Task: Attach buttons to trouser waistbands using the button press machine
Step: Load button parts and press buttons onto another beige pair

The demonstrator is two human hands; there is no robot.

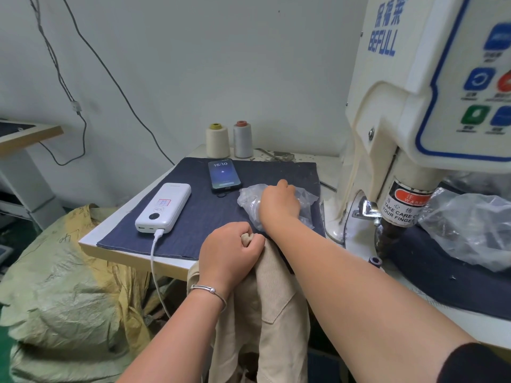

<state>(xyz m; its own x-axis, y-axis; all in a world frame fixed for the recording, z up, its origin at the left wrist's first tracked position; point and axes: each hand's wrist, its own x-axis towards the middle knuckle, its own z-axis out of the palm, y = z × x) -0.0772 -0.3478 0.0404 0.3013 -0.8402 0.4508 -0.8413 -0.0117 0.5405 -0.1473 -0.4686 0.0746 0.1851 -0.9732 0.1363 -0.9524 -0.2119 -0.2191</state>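
Button pick-up: right hand (279, 201) reaches into plastic bag (250, 201), its grip hidden; left hand (229, 251) clenches beige trousers (272, 294); next, presumably, waistband goes under press machine (401, 214).

A phone (224, 174) lay face up on a dark blue cloth (193, 217) spread over a table (91, 239), its screen lit and reading 15:10. Nearer the table's front edge sat a white power bank (163, 207), a white cable (154, 269) plugged into its end and trailing off the edge. Two thread cones (217, 140) stood side by side at the back of the table against a pale wall (221, 64), one cream with a yellow top, one grey with a red top. Black wires (83, 78) hung down the wall. A bulging yellow-green sack (63, 286) sat below the table on the left.
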